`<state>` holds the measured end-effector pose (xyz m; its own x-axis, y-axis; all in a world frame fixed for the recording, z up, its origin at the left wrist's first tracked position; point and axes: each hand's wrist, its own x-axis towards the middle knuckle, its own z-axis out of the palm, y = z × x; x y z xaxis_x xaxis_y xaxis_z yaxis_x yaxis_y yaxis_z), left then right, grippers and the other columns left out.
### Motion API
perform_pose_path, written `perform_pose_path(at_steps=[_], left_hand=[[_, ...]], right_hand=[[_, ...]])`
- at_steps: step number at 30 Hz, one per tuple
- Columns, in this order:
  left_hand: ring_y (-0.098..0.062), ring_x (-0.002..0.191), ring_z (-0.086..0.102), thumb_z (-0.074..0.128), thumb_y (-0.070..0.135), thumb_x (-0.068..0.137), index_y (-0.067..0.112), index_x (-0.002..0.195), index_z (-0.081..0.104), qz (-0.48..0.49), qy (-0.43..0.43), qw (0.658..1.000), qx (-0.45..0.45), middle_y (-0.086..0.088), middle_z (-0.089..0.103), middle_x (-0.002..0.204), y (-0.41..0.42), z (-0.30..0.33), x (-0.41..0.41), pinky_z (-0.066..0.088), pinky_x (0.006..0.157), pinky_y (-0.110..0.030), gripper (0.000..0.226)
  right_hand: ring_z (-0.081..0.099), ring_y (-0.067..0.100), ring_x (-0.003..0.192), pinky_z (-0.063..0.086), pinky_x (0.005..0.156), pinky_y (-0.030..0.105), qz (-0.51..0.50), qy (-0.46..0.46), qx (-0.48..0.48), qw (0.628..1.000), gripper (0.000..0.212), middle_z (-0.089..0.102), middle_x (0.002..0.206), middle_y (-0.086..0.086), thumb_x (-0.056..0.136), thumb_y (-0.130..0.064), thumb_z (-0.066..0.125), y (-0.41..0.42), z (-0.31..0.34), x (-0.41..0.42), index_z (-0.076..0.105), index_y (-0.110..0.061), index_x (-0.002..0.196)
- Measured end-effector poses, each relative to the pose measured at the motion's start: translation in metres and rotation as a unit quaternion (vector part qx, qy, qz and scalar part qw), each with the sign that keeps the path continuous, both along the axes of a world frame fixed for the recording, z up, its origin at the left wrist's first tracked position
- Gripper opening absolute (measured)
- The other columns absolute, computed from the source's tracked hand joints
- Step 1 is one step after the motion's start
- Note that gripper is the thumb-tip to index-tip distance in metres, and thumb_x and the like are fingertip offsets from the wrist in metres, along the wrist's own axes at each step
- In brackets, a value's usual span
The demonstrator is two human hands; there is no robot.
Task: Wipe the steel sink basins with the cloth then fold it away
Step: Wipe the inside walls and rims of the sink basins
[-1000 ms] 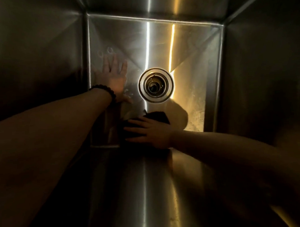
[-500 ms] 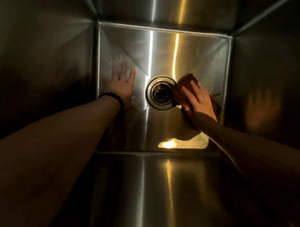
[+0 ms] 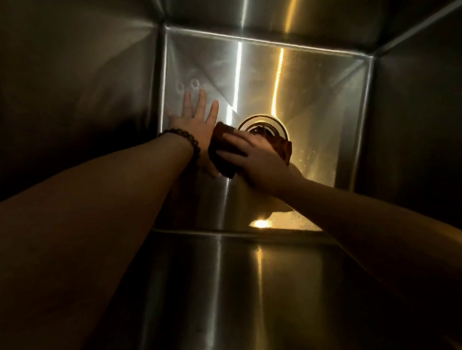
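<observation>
I look down into a deep steel sink basin (image 3: 313,93). My left hand (image 3: 196,121) lies flat on the basin floor at the left, fingers spread and straight, a bead bracelet on its wrist. My right hand (image 3: 258,158) presses a dark brown cloth (image 3: 221,146) onto the floor just left of the round drain (image 3: 264,122), fingers laid over the cloth. The cloth and hand cover the drain's lower half. The cloth's left edge touches my left hand.
Steel walls rise on all sides: the left wall (image 3: 78,101), the right wall (image 3: 419,116) and the near wall (image 3: 228,292). Light streaks and a bright glare spot (image 3: 260,223) show on the floor. Two faint ring marks (image 3: 187,84) lie beyond my left fingertips.
My right hand swept the cloth from the near floor round to the drain's right side, then across to the drain's left. My left hand stayed planted flat.
</observation>
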<state>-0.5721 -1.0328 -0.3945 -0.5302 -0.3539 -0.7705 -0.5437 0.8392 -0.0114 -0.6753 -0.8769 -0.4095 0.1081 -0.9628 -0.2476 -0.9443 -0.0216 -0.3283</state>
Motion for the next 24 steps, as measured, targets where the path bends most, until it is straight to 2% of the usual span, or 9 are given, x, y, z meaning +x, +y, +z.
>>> perform_pose_path(at_steps=[2, 4, 7, 11, 15, 17, 19, 22, 24], left_hand=[[-0.043, 0.139, -0.024, 0.083, 0.066, 0.042, 0.018, 0.145, -0.027, -0.008, -0.016, 1.0, 0.002, -0.016, -0.032, 0.152, -0.003, 0.005, -0.001, 0.015, 0.109, -0.068, 0.158], [-0.044, 0.14, -0.022, 0.086, 0.054, 0.05, 0.017, 0.144, -0.027, -0.013, -0.021, 1.0, -0.006, -0.016, -0.032, 0.152, -0.003, 0.007, -0.001, 0.016, 0.108, -0.068, 0.152], [-0.044, 0.14, -0.02, 0.086, 0.05, 0.052, 0.017, 0.145, -0.025, -0.022, -0.023, 0.999, -0.022, -0.017, -0.031, 0.152, 0.001, 0.007, 0.0, 0.018, 0.108, -0.068, 0.149], [-0.046, 0.14, -0.019, 0.079, 0.04, 0.07, 0.016, 0.147, -0.021, -0.024, -0.006, 0.999, -0.042, -0.019, -0.029, 0.152, 0.003, 0.003, 0.0, 0.019, 0.108, -0.068, 0.128], [-0.046, 0.141, -0.016, 0.068, 0.03, 0.083, 0.017, 0.148, -0.018, -0.018, 0.006, 0.999, -0.049, -0.018, -0.026, 0.154, 0.004, 0.001, 0.001, 0.021, 0.109, -0.065, 0.109], [-0.045, 0.141, -0.015, 0.065, 0.028, 0.085, 0.017, 0.148, -0.018, -0.016, 0.011, 0.998, -0.055, -0.018, -0.026, 0.154, 0.003, -0.001, 0.001, 0.024, 0.109, -0.064, 0.105], [-0.045, 0.141, -0.015, 0.071, 0.032, 0.08, 0.017, 0.148, -0.019, -0.021, 0.0, 0.999, -0.049, -0.018, -0.027, 0.154, 0.003, 0.0, 0.001, 0.023, 0.11, -0.063, 0.114], [-0.044, 0.141, -0.016, 0.077, 0.034, 0.074, 0.017, 0.148, -0.02, -0.021, -0.007, 0.999, -0.043, -0.018, -0.027, 0.153, 0.003, 0.002, 0.0, 0.02, 0.11, -0.063, 0.123], [-0.044, 0.141, -0.016, 0.074, 0.03, 0.077, 0.017, 0.148, -0.019, -0.015, 0.002, 0.999, -0.043, -0.018, -0.027, 0.154, 0.004, 0.001, 0.0, 0.021, 0.11, -0.064, 0.118]], right_hand=[[0.047, 0.033, 0.127, 0.039, 0.101, 0.043, 0.071, 0.01, 0.0, 0.997, 0.045, 0.055, 0.135, 0.012, 0.087, -0.028, 0.035, 0.025, 0.001, 0.002, 0.063, -0.023, 0.122], [0.044, 0.027, 0.131, 0.025, 0.11, 0.038, 0.101, 0.031, -0.01, 0.994, 0.048, 0.053, 0.137, 0.011, 0.09, -0.028, 0.029, 0.048, 0.01, -0.001, 0.061, -0.021, 0.126], [0.04, 0.013, 0.128, 0.027, 0.112, 0.027, 0.029, 0.03, 0.009, 0.999, 0.036, 0.05, 0.136, 0.02, 0.093, -0.013, 0.049, 0.066, 0.024, -0.03, 0.056, -0.011, 0.128], [0.031, 0.036, 0.131, 0.033, 0.101, 0.058, -0.115, 0.073, 0.031, 0.99, 0.074, 0.044, 0.142, 0.017, 0.067, -0.004, 0.078, 0.074, 0.026, -0.058, 0.05, -0.023, 0.133], [0.027, 0.026, 0.134, 0.019, 0.113, 0.046, 0.011, 0.036, -0.065, 0.997, 0.044, 0.046, 0.143, 0.008, 0.091, -0.023, 0.05, 0.068, 0.024, -0.019, 0.047, -0.027, 0.135], [0.031, 0.03, 0.135, 0.012, 0.115, 0.044, 0.162, 0.041, -0.05, 0.985, 0.04, 0.047, 0.142, 0.01, 0.092, -0.024, 0.043, 0.067, 0.012, 0.009, 0.054, -0.024, 0.131], [0.037, 0.032, 0.134, 0.019, 0.113, 0.047, 0.246, 0.046, -0.022, 0.968, 0.04, 0.048, 0.142, 0.01, 0.096, -0.03, 0.036, 0.067, -0.001, 0.024, 0.058, -0.022, 0.128], [0.046, 0.032, 0.129, 0.032, 0.109, 0.048, 0.212, 0.077, -0.017, 0.974, 0.047, 0.055, 0.135, 0.011, 0.1, -0.024, 0.021, 0.062, -0.002, 0.011, 0.062, -0.021, 0.125], [0.041, 0.032, 0.13, 0.019, 0.114, 0.046, 0.135, 0.094, -0.015, 0.986, 0.056, 0.056, 0.134, 0.012, 0.101, -0.022, 0.012, 0.058, 0.008, -0.009, 0.063, -0.02, 0.124]])
